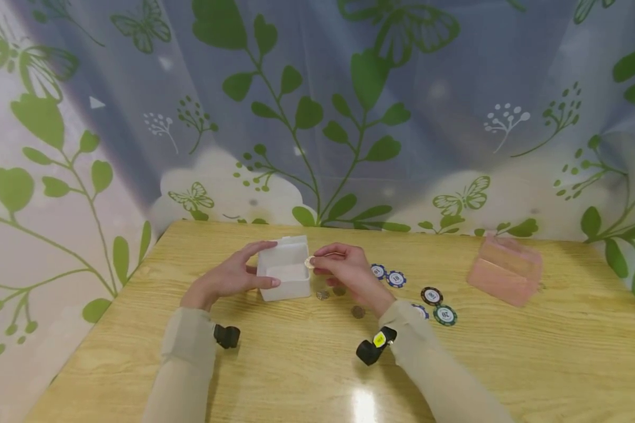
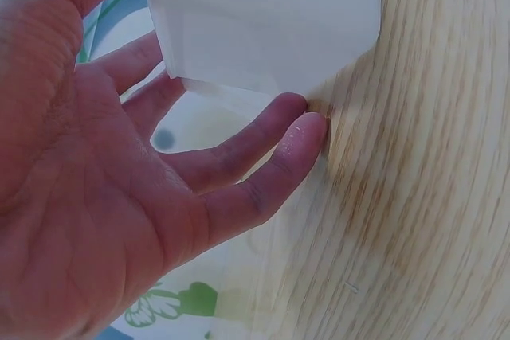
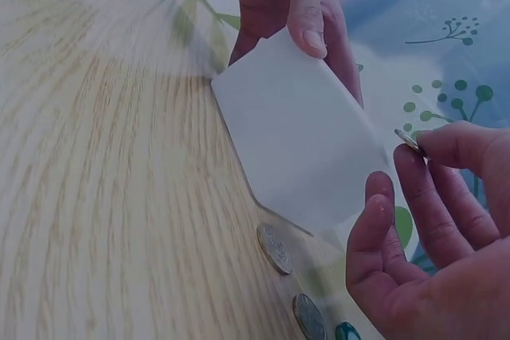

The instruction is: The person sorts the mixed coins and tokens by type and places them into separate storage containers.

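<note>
A white open-topped box (image 1: 291, 289) stands on the wooden table, its inside facing up. My left hand (image 1: 235, 273) grips its left side, thumb over the near rim and index finger at the back edge. By the box's right rim, my right hand (image 1: 346, 270) pinches a gold-coloured coin (image 3: 408, 141) between thumb and fingertip. The other fingers of that hand curl loosely below it. Coins lie on the table just right of the box, among them one coin (image 1: 323, 295) near its corner and another coin (image 1: 358, 312) under the right wrist.
Right of my right hand lie blue poker chips (image 1: 395, 278), a black chip (image 1: 431, 295) and a green chip (image 1: 445, 315). A pink translucent case (image 1: 505, 273) sits farther right. Behind the table (image 1: 296, 376) hangs a leaf-patterned curtain (image 1: 434, 147).
</note>
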`<action>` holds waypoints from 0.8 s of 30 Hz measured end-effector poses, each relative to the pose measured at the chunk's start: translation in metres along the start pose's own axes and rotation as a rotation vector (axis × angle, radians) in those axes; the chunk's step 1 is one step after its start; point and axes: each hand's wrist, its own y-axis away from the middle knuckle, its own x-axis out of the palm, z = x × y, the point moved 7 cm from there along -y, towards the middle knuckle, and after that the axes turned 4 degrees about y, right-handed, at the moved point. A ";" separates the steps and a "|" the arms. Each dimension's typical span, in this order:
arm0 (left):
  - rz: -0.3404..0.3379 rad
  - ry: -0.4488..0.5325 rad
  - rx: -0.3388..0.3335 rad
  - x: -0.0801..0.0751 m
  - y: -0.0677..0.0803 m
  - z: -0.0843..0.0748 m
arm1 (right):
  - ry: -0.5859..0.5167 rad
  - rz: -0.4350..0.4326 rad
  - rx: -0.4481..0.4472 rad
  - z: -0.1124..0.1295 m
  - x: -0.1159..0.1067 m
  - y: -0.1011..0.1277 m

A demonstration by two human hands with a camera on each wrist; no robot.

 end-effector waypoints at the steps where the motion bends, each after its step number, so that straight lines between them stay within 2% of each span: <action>1: -0.002 0.004 0.000 0.000 0.000 0.000 | -0.003 0.002 -0.002 0.000 0.001 0.000; 14: -0.009 0.024 0.017 0.001 0.001 -0.001 | 0.016 0.015 -0.032 0.003 0.010 0.002; 24: 0.000 0.078 0.007 0.002 0.002 0.002 | 0.027 0.020 -0.025 0.001 0.010 0.002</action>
